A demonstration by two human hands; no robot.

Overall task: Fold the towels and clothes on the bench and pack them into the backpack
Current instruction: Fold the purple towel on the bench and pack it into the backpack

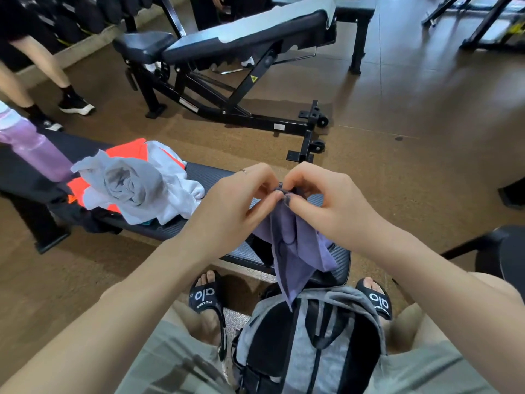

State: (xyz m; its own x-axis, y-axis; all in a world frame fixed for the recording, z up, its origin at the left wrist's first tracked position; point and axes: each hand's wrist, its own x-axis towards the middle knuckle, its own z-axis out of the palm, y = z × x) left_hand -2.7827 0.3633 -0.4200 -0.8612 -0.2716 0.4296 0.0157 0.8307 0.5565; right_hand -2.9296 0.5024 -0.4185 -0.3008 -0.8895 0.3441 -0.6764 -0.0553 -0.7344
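Above the near end of the black padded bench (210, 173), left hand (241, 194) and right hand (326, 194) both pinch the top edge of one purple cloth towel (295, 251), hanging unfolded. Nothing visibly packed in the one grey-and-black backpack (309, 345) below. Still on bench: one crumpled grey garment (127, 180), one white-and-orange garment (167, 157). Early stage, by my estimate.
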